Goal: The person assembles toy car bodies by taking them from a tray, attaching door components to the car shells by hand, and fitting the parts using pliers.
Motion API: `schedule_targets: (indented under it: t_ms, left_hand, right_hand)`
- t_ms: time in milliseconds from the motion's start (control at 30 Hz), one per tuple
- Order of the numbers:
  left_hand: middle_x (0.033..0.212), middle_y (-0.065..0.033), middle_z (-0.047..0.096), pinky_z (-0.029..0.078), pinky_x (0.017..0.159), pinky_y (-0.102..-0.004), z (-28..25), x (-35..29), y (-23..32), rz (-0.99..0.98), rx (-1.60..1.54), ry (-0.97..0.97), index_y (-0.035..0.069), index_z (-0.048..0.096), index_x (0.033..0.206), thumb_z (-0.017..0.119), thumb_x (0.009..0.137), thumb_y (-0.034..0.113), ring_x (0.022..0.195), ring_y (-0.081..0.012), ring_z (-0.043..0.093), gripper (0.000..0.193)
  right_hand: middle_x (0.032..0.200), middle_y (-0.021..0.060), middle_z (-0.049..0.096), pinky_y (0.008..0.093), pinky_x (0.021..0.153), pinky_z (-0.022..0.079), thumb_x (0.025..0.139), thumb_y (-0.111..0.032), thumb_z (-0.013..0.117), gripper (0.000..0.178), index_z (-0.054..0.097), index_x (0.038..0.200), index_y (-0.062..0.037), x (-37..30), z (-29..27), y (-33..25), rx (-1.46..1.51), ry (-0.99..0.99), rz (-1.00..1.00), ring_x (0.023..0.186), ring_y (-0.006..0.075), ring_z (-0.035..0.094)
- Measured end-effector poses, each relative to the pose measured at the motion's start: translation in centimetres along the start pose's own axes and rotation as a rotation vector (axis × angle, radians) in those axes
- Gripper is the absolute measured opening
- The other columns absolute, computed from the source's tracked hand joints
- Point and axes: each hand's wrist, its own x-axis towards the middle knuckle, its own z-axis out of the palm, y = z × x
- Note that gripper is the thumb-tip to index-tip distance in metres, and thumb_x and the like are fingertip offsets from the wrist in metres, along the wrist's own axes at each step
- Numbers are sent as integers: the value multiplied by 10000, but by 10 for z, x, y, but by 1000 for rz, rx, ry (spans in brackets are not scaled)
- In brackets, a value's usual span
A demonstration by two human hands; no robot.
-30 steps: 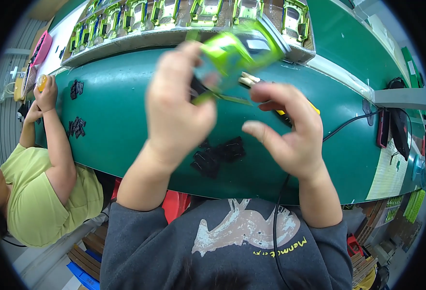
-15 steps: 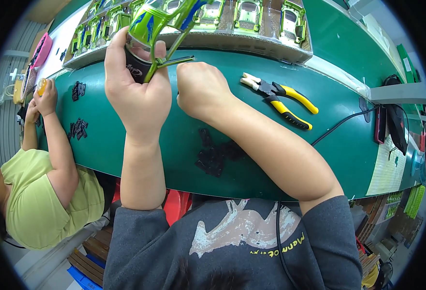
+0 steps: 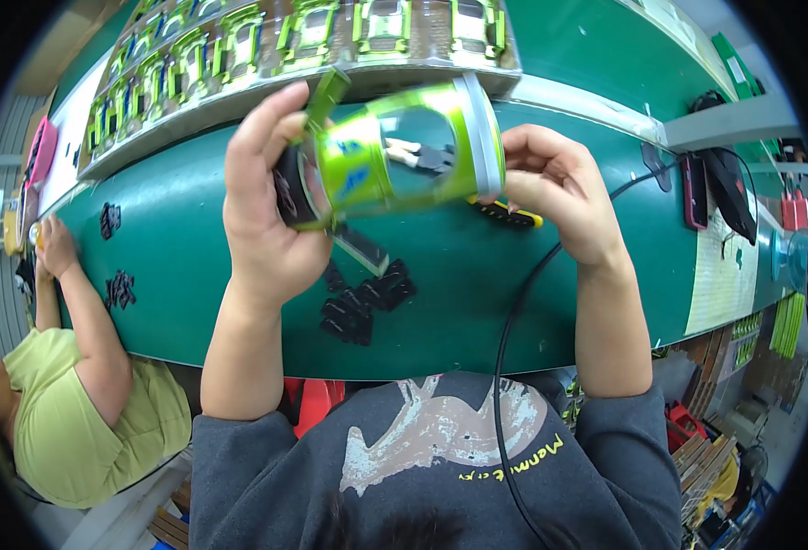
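Observation:
A bright green toy car body shell with blue markings, window openings and a grey end lies sideways between my hands, blurred by motion. My left hand is wrapped round its dark end. At the grey end, my right hand has its thumb and curled fingers closed on the edge; whether a small part is also between them is hidden. Behind the shell lie pliers with yellow and black handles, their jaws seen through a window opening. Small black plastic parts are heaped on the green table below.
A tray holding rows of similar green shells stands along the back. Two more heaps of black parts lie at the left, near a co-worker in a light green shirt. A black cable crosses the table at the right.
The shell has come down toward me and turned sideways. My right hand has moved from the shell's left-hand side to its grey right end. The view has shifted right.

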Motion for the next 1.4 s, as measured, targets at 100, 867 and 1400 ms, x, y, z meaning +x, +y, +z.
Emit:
schedule_targets:
  t_ms: [100,867,1400]
  left_hand:
    - [1077,-137,632,490,870,-284,11,-4,1,3,-115,-206,-10,345,1429,636,862,-54,979,-179,622,639]
    - [1007,-178,645,498,809,-319,27,-11,9,21,-94,-630,-5,248,1485,656,803,-106,884,-224,646,801]
    - [1390,-208,527,547,736,-374,28,-17,16,-55,-200,-622,-27,374,1420,730,677,-74,861,-311,687,825]
  right_hand:
    - [831,33,664,181,677,485,852,-58,719,182,627,988,19,-6,-11,9,33,78,-189,760,49,608]
    - [717,77,630,358,604,518,678,-43,767,131,674,770,-49,-23,5,2,-647,38,-573,676,271,636]
    - [623,55,595,327,502,458,574,-18,806,201,640,679,-59,-25,11,1,-698,32,-584,557,226,594]
